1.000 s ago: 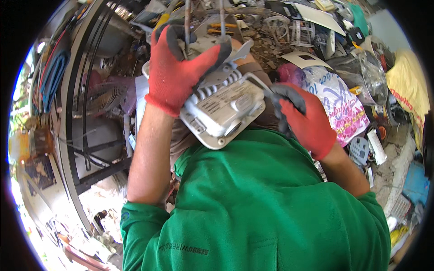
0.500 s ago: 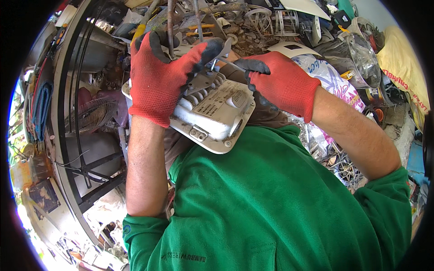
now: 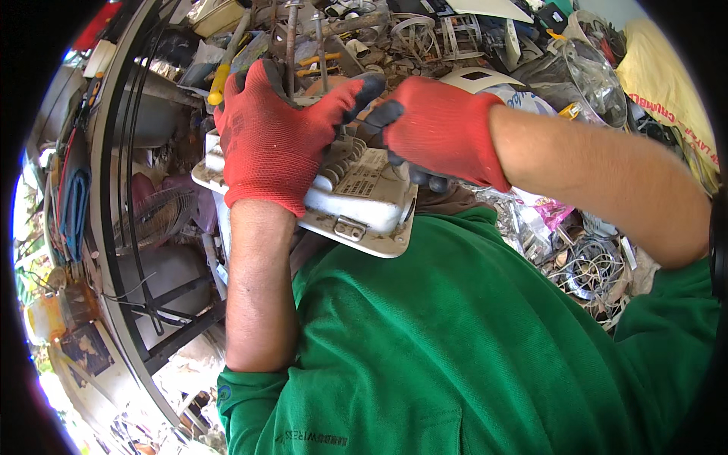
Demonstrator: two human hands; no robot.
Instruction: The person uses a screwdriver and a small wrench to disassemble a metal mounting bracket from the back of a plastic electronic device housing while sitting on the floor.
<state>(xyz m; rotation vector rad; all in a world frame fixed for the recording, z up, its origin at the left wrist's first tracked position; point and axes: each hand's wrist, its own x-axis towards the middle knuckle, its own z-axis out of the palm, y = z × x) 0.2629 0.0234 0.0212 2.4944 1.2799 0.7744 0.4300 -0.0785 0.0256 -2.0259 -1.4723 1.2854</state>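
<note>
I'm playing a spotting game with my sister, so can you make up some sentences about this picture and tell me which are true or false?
1. The left hand and the right hand wear red and dark gloves. True.
2. The two hands are far apart. False: they are close beside each other.
3. The white casing has a row of ridges. True.
4. The left forearm and the right forearm are bare. True.
5. The person's shirt is blue. False: the shirt is green.
6. A yellow bag is at the lower left of the picture. False: the yellow bag is at the upper right.
</note>
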